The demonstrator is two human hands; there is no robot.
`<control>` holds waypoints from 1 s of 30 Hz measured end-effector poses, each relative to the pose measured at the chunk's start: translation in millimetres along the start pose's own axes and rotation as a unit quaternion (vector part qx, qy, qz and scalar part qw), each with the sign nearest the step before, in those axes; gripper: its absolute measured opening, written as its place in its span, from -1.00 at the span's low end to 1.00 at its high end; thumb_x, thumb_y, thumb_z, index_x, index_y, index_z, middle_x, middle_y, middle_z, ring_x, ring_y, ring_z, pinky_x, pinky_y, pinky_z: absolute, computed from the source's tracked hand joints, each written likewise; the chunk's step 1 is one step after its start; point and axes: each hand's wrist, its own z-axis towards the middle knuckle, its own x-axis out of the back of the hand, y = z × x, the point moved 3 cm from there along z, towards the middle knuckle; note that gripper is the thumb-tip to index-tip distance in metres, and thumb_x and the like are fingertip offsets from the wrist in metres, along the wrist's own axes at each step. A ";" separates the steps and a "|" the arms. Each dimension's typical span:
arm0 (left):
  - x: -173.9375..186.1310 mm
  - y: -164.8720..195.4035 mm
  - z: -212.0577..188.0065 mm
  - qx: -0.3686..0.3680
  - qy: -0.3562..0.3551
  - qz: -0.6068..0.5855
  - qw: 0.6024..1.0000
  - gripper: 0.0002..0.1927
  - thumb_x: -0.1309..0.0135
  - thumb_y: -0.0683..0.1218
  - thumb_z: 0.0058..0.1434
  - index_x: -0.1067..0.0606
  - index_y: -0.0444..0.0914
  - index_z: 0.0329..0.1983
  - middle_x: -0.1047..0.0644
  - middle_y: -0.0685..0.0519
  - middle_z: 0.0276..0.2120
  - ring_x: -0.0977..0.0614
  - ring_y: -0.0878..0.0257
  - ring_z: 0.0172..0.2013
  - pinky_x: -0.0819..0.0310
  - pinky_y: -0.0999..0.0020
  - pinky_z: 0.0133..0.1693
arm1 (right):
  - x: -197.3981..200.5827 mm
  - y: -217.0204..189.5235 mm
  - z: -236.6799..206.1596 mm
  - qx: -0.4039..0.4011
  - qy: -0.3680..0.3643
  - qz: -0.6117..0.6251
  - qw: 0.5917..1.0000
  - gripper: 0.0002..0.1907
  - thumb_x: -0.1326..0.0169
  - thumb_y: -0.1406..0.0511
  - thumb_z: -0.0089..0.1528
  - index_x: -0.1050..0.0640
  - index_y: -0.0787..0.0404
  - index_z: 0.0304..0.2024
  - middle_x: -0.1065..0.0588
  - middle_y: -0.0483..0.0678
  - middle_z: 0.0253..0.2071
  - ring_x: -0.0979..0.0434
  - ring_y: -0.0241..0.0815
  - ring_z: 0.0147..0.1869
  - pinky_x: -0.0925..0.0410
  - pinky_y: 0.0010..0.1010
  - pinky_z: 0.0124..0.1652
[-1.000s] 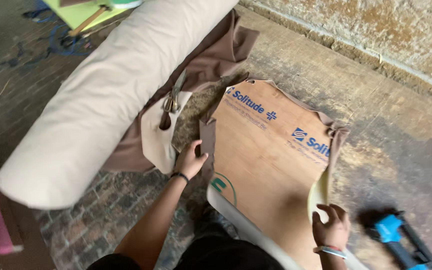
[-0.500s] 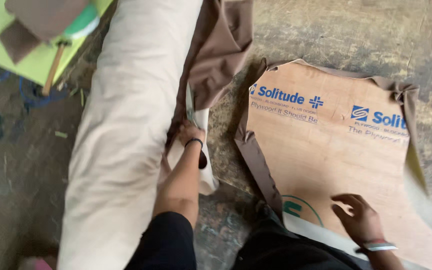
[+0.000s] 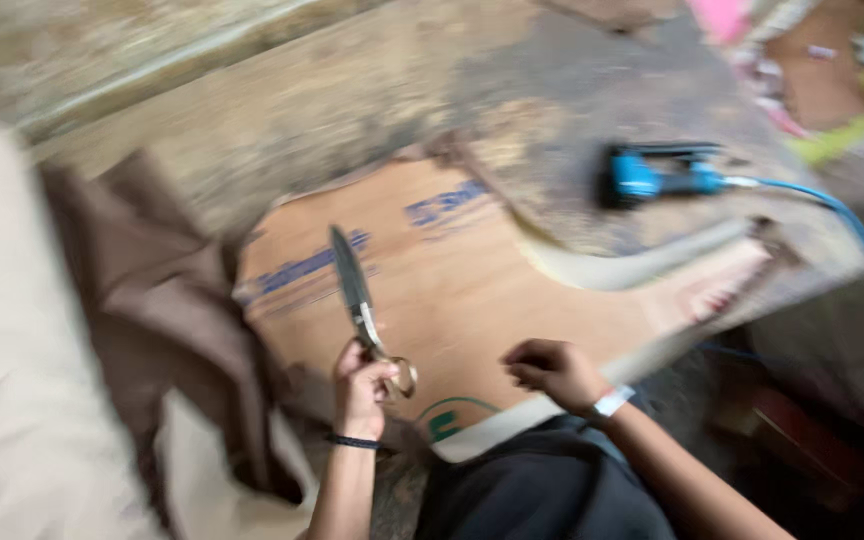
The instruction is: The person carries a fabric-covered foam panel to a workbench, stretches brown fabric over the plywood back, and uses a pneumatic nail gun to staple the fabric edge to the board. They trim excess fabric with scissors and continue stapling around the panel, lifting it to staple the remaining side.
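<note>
Scissors are being gripped by the handles in the left hand, blades closed and pointing up over the plywood panel lying on the floor. The right hand is being held loosely curled just above the panel's near edge — nothing grasped. A blue power tool is lying beyond the panel; brown fabric is bunched at the left.

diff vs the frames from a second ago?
The left hand left the brown fabric and now holds scissors by the handles, blades up over the plywood panel. The head view swung right, so the blue tool shows. The right hand still rests empty on the panel.
</note>
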 end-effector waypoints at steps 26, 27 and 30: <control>-547.5 -168.6 43.8 -0.326 -0.255 0.527 0.742 -0.56 -0.07 0.21 0.37 -0.65 -0.23 -0.10 -0.63 -0.18 -0.16 -0.63 -0.08 -0.10 -0.49 0.03 -0.05 | 228.1 175.8 -142.9 -0.106 0.358 0.341 0.863 -0.68 -0.29 0.17 0.17 -0.52 0.27 -0.43 -0.41 -0.09 -0.66 -0.35 -0.27 -0.63 -0.20 -0.42 -0.61; -558.5 -180.5 63.1 -0.229 -0.283 0.559 0.745 -0.49 -0.06 0.26 0.35 -0.65 -0.28 -0.17 -0.64 -0.21 -0.21 -0.66 -0.09 -0.15 -0.51 0.05 -0.08 | 219.8 184.1 -141.3 -0.099 0.331 0.392 0.852 -0.63 -0.25 0.13 0.21 -0.46 0.26 -0.45 -0.39 -0.07 -0.68 -0.32 -0.23 -0.66 -0.19 -0.39 -0.64; -586.7 -204.8 104.7 -0.020 -0.329 0.595 0.733 -0.37 -0.11 0.34 0.30 -0.63 -0.36 -0.29 -0.64 -0.26 -0.29 -0.69 -0.07 -0.21 -0.52 0.14 -0.13 | 195.4 199.5 -139.4 -0.050 0.272 0.526 0.804 -0.58 -0.06 0.01 0.26 -0.46 0.24 -0.40 -0.36 -0.06 -0.67 -0.35 -0.19 -0.65 -0.21 -0.38 -0.64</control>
